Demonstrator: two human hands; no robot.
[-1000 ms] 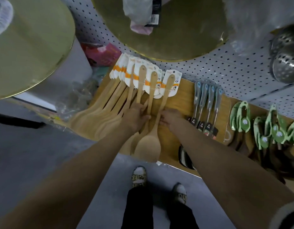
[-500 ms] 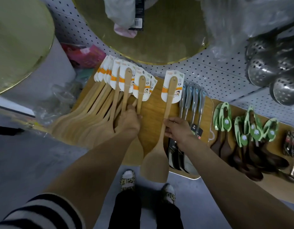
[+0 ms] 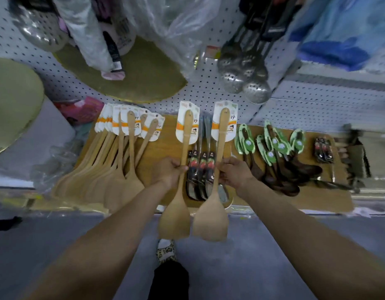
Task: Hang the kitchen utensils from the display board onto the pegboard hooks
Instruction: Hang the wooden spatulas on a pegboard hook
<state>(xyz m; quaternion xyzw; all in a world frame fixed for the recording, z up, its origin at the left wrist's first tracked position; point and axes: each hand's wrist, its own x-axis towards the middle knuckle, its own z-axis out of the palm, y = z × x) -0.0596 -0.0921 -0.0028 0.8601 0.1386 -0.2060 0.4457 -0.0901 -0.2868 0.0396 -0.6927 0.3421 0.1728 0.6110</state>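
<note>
- Wooden, flat-bladed spatula with a white and orange card on its handle top (image 3: 183, 169): the left hand (image 3: 169, 173) grips it about mid-handle, fingers curled round the shaft, blade hanging down past the front edge of the brown display board (image 3: 163, 152).
- Its twin, a second pale wooden spatula with the same card (image 3: 217, 169), sits in the right hand (image 3: 236, 173) in the same way, fingers wrapped round the mid-handle. The two blades hang side by side, close together; I cannot tell whether they touch.
- Both spatulas are off the board and not yet on any hook. The white perforated pegboard (image 3: 209, 92) rises behind the board; I cannot make out a free hook from this view, so finding one comes first.
- To do the lift well, I would raise one spatula at a time, card end leading, so the hanging hole in the card meets the hook squarely.
- A grip nearer the card would probably give finer aim; held mid-handle, the top can sway.
- Keep the blades clear of the fan of wooden spatulas still lying on the board (image 3: 113, 161) and the black-handled packaged utensils (image 3: 201, 169) between the hands.
- Watch the perforated steel ladles hanging above (image 3: 245, 76); a rising handle could knock them.
</note>
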